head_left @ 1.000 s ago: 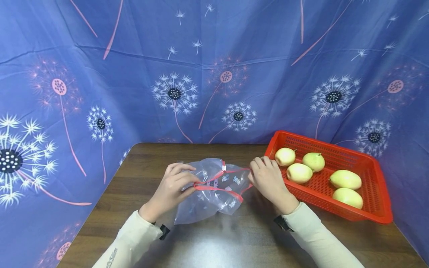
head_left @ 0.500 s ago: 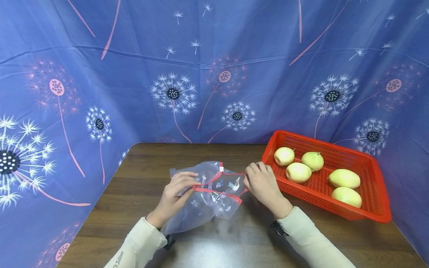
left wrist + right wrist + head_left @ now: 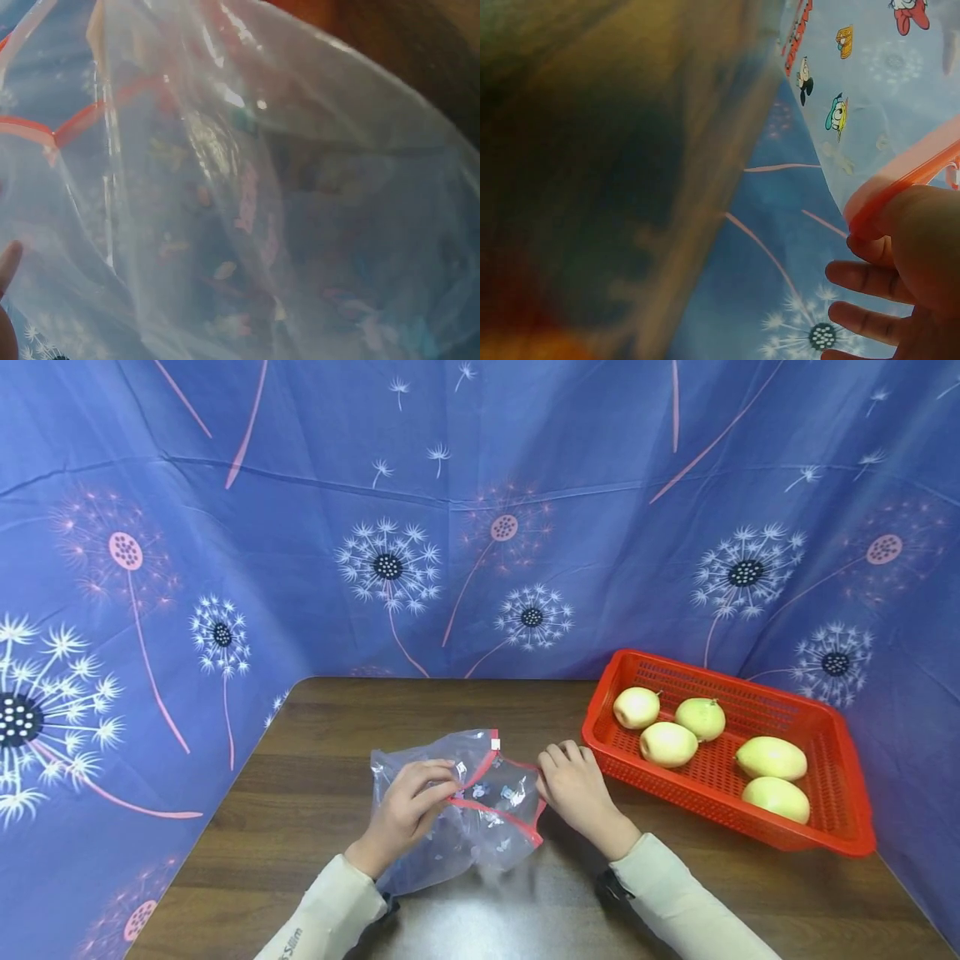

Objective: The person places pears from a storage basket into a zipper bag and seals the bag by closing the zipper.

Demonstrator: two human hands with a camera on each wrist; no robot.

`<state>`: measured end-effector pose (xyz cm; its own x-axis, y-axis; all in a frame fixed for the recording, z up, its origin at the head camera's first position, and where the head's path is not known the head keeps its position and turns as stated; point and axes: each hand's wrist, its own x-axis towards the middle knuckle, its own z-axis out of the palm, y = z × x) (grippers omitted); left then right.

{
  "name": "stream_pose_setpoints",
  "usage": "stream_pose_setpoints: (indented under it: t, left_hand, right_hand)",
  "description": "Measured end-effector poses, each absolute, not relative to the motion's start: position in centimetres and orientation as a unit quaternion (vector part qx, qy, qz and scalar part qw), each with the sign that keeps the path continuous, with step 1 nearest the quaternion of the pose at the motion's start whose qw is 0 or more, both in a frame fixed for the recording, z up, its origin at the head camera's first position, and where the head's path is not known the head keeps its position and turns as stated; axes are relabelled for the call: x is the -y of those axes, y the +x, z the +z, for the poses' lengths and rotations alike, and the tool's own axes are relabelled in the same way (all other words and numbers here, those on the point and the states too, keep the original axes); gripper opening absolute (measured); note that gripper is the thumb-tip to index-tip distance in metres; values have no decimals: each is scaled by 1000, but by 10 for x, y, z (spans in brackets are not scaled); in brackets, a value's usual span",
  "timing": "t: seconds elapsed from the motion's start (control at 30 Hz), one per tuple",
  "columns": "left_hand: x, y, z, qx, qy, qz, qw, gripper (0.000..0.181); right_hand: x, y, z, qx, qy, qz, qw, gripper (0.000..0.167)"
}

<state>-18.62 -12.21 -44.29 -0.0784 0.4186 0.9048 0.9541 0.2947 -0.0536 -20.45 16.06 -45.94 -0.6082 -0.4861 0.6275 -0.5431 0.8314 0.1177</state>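
Note:
A clear plastic zip bag [image 3: 442,852] with a red edging and small cartoon prints is held over the table, its mouth spread apart. My left hand [image 3: 408,810] pinches the left end of the red edging. At the opposite end, my right hand [image 3: 577,789] pinches the edging between thumb and index finger; the right wrist view shows the other fingers [image 3: 870,281] extended. A white slider [image 3: 495,744] sits at the far corner of the bag. In the left wrist view the clear film [image 3: 225,187] covers most of the picture, and little of the hand shows.
Right of the hands stands a red perforated plastic basket [image 3: 847,777] holding several pale yellow-green melons [image 3: 771,759]. The brown wooden table [image 3: 315,727] ends at a blue dandelion-patterned cloth [image 3: 450,593] hanging behind it.
Both hands have moved slightly nearer the body with the bag, the left also to the right and the right to the left. The mouth of the bag gapes wider.

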Motion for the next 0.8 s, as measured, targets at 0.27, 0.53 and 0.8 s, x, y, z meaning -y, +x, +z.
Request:
stream_pose_setpoints:
  t: [0.27, 0.53, 0.8]
  left_hand:
    - [124, -189, -452, 688, -520, -253, 439, 23]
    - [127, -193, -456, 692, -521, -225, 447, 24]
    - [131, -191, -449, 711, -512, -200, 438, 25]
  right_hand:
    - [-163, -206, -469, 905, 279, 34, 320, 15]
    - [-165, -207, -470, 912, 271, 42, 305, 14]
    - [-166, -208, -468, 916, 263, 56, 298, 13]
